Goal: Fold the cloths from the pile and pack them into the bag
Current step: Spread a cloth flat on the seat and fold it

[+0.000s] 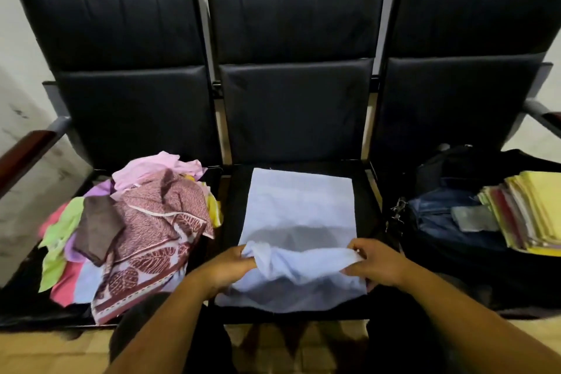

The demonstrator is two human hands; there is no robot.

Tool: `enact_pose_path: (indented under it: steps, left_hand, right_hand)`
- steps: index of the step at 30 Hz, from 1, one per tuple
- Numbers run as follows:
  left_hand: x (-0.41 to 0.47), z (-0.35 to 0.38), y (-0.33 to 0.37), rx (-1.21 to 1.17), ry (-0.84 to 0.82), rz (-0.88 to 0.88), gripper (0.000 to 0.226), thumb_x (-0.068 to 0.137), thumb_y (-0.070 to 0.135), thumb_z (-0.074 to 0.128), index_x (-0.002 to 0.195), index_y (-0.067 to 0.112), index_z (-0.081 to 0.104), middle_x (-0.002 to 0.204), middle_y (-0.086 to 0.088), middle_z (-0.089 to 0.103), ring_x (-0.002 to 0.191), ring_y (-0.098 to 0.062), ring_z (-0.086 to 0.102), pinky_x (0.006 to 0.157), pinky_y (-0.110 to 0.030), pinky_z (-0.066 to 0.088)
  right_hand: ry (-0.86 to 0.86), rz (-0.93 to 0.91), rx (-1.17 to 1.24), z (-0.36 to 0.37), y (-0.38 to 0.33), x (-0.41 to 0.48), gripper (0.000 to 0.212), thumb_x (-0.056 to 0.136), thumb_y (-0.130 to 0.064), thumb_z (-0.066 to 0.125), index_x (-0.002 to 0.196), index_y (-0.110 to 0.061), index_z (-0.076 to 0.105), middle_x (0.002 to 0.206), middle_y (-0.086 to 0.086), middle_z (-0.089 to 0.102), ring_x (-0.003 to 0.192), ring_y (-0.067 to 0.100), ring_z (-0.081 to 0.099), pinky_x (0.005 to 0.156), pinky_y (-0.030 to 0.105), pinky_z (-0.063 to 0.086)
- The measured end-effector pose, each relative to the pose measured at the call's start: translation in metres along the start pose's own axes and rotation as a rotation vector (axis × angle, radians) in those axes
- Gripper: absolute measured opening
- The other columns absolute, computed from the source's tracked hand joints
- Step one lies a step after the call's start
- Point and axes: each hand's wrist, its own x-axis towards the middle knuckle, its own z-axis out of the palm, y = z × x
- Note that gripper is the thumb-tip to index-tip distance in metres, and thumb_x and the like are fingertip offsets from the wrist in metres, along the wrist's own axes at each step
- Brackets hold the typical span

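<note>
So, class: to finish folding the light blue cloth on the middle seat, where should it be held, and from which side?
Grip the light blue cloth at its two near corners, coming from the front edge, as the left hand and right hand do. It lies flat with its far edge toward the backrest, so lifting the near edge should fold it away evenly.

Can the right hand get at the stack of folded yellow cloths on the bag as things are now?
Probably yes, but not at once: the right hand is gripping the pale blue cloth. Nothing stands between it and the stack of folded yellow cloths.
</note>
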Motion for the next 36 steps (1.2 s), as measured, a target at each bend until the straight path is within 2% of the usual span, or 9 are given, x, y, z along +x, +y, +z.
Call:
enact_pose_path:
  steps: [4, 10, 14, 17, 20, 23, 28, 30, 36]
  left_hand:
    - [0.010, 0.020, -0.018, -0.127, 0.115, -0.129, 0.013, 0.098, 0.050, 0.062, 0.103, 0.041, 0.069, 0.109, 0.004, 0.070, 0.105, -0.019, 0.063, 0.084, -0.033, 0.052]
    - [0.031, 0.021, -0.032, -0.267, 0.105, -0.082, 0.067, 0.060, 0.068, 0.077, 0.121, 0.040, 0.071, 0.119, 0.011, 0.074, 0.119, -0.016, 0.065, 0.111, -0.043, 0.047]
    - [0.048, 0.015, -0.030, -0.361, 0.130, -0.023, 0.039, 0.081, 0.056, 0.079, 0.115, 0.037, 0.074, 0.113, 0.010, 0.077, 0.115, -0.014, 0.068, 0.100, -0.032, 0.052]
    - [0.069, 0.010, -0.022, -0.486, 0.227, -0.048, 0.029, 0.092, 0.049, 0.069, 0.105, 0.023, 0.075, 0.095, 0.009, 0.077, 0.093, -0.011, 0.072, 0.082, -0.023, 0.052]
    - [0.105, -0.003, -0.019, -0.440, 0.334, -0.034, 0.046, 0.090, 0.060, 0.068, 0.091, 0.013, 0.070, 0.086, -0.004, 0.071, 0.081, -0.019, 0.061, 0.080, -0.034, 0.047]
    - [0.143, -0.012, -0.013, -0.523, 0.446, -0.060, 0.028, 0.096, 0.033, 0.069, 0.075, 0.016, 0.060, 0.072, -0.008, 0.062, 0.072, -0.022, 0.055, 0.070, -0.034, 0.043]
    - [0.199, -0.020, -0.005, -0.399, 0.516, -0.038, 0.012, 0.093, 0.002, 0.065, 0.088, 0.011, 0.059, 0.073, -0.004, 0.060, 0.066, -0.016, 0.051, 0.054, -0.018, 0.041]
    - [0.219, -0.023, -0.001, -0.376, 0.514, -0.029, 0.010, 0.094, -0.001, 0.061, 0.097, 0.009, 0.061, 0.080, -0.004, 0.062, 0.073, -0.018, 0.054, 0.061, -0.022, 0.044]
    - [0.261, -0.032, 0.006, -0.230, 0.288, -0.050, 0.021, 0.093, 0.032, 0.074, 0.113, 0.034, 0.066, 0.080, 0.000, 0.071, 0.066, -0.016, 0.065, 0.055, -0.022, 0.050]
  right_hand:
    - [0.064, -0.011, 0.054, 0.010, 0.018, 0.005, 0.030, 0.094, -0.032, 0.071, 0.088, -0.005, 0.062, 0.075, 0.003, 0.055, 0.067, 0.008, 0.053, 0.061, 0.021, 0.043]
    - [0.162, 0.066, 0.232, 0.012, 0.031, 0.020, 0.021, 0.102, -0.022, 0.060, 0.092, -0.009, 0.074, 0.090, 0.007, 0.075, 0.078, 0.000, 0.063, 0.069, 0.010, 0.047]
    - [0.300, 0.159, 0.294, 0.008, 0.036, 0.042, 0.028, 0.102, -0.030, 0.058, 0.096, -0.008, 0.074, 0.095, 0.012, 0.074, 0.084, 0.015, 0.063, 0.070, 0.022, 0.049]
    - [0.360, 0.202, 0.389, 0.001, 0.039, 0.061, 0.030, 0.102, -0.029, 0.059, 0.093, -0.004, 0.073, 0.090, 0.021, 0.071, 0.076, 0.020, 0.063, 0.063, 0.032, 0.056]
    - [0.480, 0.204, 0.336, -0.013, 0.049, 0.094, 0.034, 0.099, -0.031, 0.063, 0.088, -0.001, 0.073, 0.083, 0.023, 0.071, 0.074, 0.021, 0.063, 0.069, 0.037, 0.055]
    - [0.576, 0.213, 0.320, -0.031, 0.053, 0.128, 0.029, 0.095, -0.039, 0.069, 0.088, -0.012, 0.078, 0.083, 0.007, 0.076, 0.082, 0.016, 0.068, 0.079, 0.037, 0.057]
    - [0.612, 0.210, 0.307, -0.053, 0.056, 0.176, 0.021, 0.096, -0.037, 0.067, 0.090, -0.018, 0.073, 0.080, -0.005, 0.071, 0.080, 0.014, 0.068, 0.069, 0.027, 0.052]
    - [0.579, 0.209, 0.269, -0.062, 0.057, 0.193, 0.022, 0.100, -0.036, 0.062, 0.095, -0.017, 0.071, 0.081, -0.005, 0.068, 0.081, 0.017, 0.066, 0.071, 0.029, 0.051]
    - [0.564, 0.192, 0.222, -0.071, 0.070, 0.228, 0.024, 0.099, -0.032, 0.063, 0.110, -0.014, 0.076, 0.095, 0.001, 0.070, 0.093, 0.023, 0.066, 0.082, 0.032, 0.047]
